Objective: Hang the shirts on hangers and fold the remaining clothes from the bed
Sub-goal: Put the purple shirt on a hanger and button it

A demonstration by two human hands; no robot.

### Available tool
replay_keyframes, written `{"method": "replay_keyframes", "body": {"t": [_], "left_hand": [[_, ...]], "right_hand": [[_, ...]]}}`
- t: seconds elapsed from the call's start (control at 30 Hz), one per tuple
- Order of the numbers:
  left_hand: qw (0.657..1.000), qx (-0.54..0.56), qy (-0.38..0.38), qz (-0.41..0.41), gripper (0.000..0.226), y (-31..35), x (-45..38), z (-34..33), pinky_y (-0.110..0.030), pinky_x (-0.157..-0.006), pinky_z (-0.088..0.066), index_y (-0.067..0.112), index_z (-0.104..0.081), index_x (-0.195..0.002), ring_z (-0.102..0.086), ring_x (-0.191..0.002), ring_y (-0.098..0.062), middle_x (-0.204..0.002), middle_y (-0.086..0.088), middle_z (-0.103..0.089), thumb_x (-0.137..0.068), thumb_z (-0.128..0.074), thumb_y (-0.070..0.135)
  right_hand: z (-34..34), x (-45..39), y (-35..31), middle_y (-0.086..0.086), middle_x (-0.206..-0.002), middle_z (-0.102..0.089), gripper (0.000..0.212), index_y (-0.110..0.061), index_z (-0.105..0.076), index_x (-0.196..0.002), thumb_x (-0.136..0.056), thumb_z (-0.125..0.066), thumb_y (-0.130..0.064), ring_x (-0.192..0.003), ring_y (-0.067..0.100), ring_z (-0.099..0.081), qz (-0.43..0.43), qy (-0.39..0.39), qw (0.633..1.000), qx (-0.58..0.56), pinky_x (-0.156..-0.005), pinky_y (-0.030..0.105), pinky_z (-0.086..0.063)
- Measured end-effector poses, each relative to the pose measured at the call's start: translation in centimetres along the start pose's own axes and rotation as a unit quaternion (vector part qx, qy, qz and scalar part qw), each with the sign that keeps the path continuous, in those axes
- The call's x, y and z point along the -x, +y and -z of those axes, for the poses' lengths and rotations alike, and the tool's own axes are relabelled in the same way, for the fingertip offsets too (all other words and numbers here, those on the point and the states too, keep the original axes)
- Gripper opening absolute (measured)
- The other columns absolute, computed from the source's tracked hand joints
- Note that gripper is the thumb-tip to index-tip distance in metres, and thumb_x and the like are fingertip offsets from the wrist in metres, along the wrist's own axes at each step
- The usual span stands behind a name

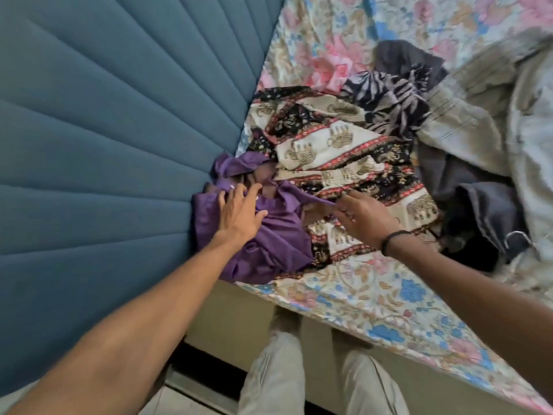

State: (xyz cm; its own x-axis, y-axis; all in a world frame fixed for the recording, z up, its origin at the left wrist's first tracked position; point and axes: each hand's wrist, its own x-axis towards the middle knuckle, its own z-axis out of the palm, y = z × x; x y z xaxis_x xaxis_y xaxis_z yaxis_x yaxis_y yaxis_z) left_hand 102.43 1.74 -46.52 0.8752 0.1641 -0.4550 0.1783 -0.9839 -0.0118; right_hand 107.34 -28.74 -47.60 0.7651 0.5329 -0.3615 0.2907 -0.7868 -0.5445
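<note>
Head view: we see the left hand (239,209) resting flat, fingers spread, on a crumpled purple shirt (269,244) at the bed's (389,307) corner by the blue headboard (104,130). The right hand (363,218) seems to pinch the shirt's edge, over an elephant-print cloth (344,145). Dark clothes (472,211) lie just beside.

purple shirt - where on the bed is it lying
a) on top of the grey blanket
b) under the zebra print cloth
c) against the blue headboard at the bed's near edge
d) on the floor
c: the purple shirt is bunched against the blue headboard, with the left hand resting on it.
</note>
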Motion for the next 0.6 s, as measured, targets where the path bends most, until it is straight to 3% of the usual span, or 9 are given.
{"method": "replay_keyframes", "body": {"t": [0.1,0.2,0.27,0.3,0.37,0.43,0.47,0.53,0.6], "left_hand": [[0.998,0.007,-0.034,-0.048,0.039,-1.8,0.7,2.0,-0.044,-0.097,-0.041,0.025,-0.056,-0.128,-0.064,-0.111,-0.033,-0.113,-0.009,-0.072,-0.093,-0.066,0.039],[0.994,0.044,0.008,-0.099,0.023,-1.8,3.1,3.8,-0.042,-0.087,-0.048,0.022,-0.065,-0.114,-0.068,-0.103,-0.033,-0.107,-0.008,-0.074,-0.093,-0.067,0.031],[0.985,0.119,0.047,-0.118,0.023,-1.5,5.5,4.6,-0.041,-0.082,-0.05,0.02,-0.068,-0.111,-0.068,-0.095,-0.031,-0.102,-0.005,-0.073,-0.088,-0.071,0.026],[0.977,0.161,0.059,-0.129,0.022,-1.3,6.9,4.7,-0.041,-0.079,-0.051,0.02,-0.069,-0.108,-0.068,-0.091,-0.029,-0.098,-0.004,-0.072,-0.086,-0.072,0.023],[0.96,0.241,0.054,-0.13,0.014,-0.3,9.9,4.3,-0.037,-0.07,-0.05,0.021,-0.065,-0.095,-0.065,-0.08,-0.023,-0.088,0.0,-0.068,-0.084,-0.073,0.022],[0.926,0.367,-0.025,-0.084,0.022,0.3,12.8,3.3,-0.028,-0.061,-0.046,0.021,-0.062,-0.091,-0.056,-0.062,-0.007,-0.072,0.008,-0.064,-0.082,-0.079,0.032],[0.905,0.416,-0.071,-0.055,0.029,0.8,14.1,2.6,-0.025,-0.058,-0.044,0.022,-0.063,-0.093,-0.051,-0.055,-0.003,-0.064,0.009,-0.06,-0.08,-0.082,0.039],[0.892,0.433,-0.131,-0.019,0.041,1.0,16.3,1.1,-0.029,-0.061,-0.047,0.027,-0.064,-0.102,-0.055,-0.056,-0.004,-0.058,0.009,-0.057,-0.078,-0.079,0.057],[0.903,0.409,-0.125,0.033,0.041,0.7,17.2,0.1,-0.031,-0.065,-0.051,0.031,-0.065,-0.097,-0.063,-0.065,-0.006,-0.061,0.012,-0.06,-0.081,-0.067,0.069]], "right_hand": [[-2.7,-4.3,-6.8,0.001,-0.097,-0.065,0.036,-0.017,-0.065,-0.111,-0.093,-0.071,-0.047,-0.087,0.024,-0.063,-0.105,0.011,0.987,-0.123,-0.074,0.038,-0.055],[-4.3,-6.2,-11.3,-0.003,-0.113,-0.065,0.075,-0.019,-0.058,-0.132,-0.079,-0.078,-0.067,-0.102,0.018,-0.062,-0.229,-0.003,0.934,-0.275,-0.09,0.035,-0.054],[-5.1,-6.2,-13.4,-0.004,-0.121,-0.066,0.087,-0.022,-0.058,-0.134,-0.07,-0.077,-0.078,-0.111,0.018,-0.064,-0.273,-0.034,0.896,-0.348,-0.096,0.035,-0.054],[-5.4,-5.6,-14.1,-0.002,-0.119,-0.066,0.081,-0.02,-0.059,-0.132,-0.072,-0.079,-0.071,-0.11,0.02,-0.065,-0.292,-0.048,0.886,-0.356,-0.095,0.035,-0.054],[-6.3,-3.9,-14.6,0.004,-0.113,-0.069,0.051,-0.019,-0.065,-0.117,-0.076,-0.088,-0.038,-0.105,0.025,-0.067,-0.309,-0.048,0.871,-0.38,-0.094,0.041,-0.057],[-6.7,-1.2,-14.8,0.008,-0.107,-0.074,0.031,-0.023,-0.071,-0.101,-0.076,-0.087,-0.011,-0.102,0.031,-0.071,-0.316,-0.009,0.851,-0.419,-0.092,0.044,-0.06],[-6.9,0.2,-14.0,0.01,-0.103,-0.075,0.028,-0.02,-0.073,-0.099,-0.08,-0.082,-0.001,-0.098,0.032,-0.073,-0.323,0.02,0.834,-0.448,-0.088,0.039,-0.061],[-6.7,3.4,-12.3,0.01,-0.095,-0.074,0.024,-0.011,-0.073,-0.105,-0.088,-0.072,0.006,-0.085,0.024,-0.071,-0.359,0.101,0.81,-0.452,-0.072,0.022,-0.058],[-6.4,6.7,-9.5,0.008,-0.091,-0.071,0.022,-0.005,-0.073,-0.11,-0.09,-0.071,0.002,-0.079,0.02,-0.065,-0.422,0.19,0.783,-0.416,-0.065,0.018,-0.053]]}}
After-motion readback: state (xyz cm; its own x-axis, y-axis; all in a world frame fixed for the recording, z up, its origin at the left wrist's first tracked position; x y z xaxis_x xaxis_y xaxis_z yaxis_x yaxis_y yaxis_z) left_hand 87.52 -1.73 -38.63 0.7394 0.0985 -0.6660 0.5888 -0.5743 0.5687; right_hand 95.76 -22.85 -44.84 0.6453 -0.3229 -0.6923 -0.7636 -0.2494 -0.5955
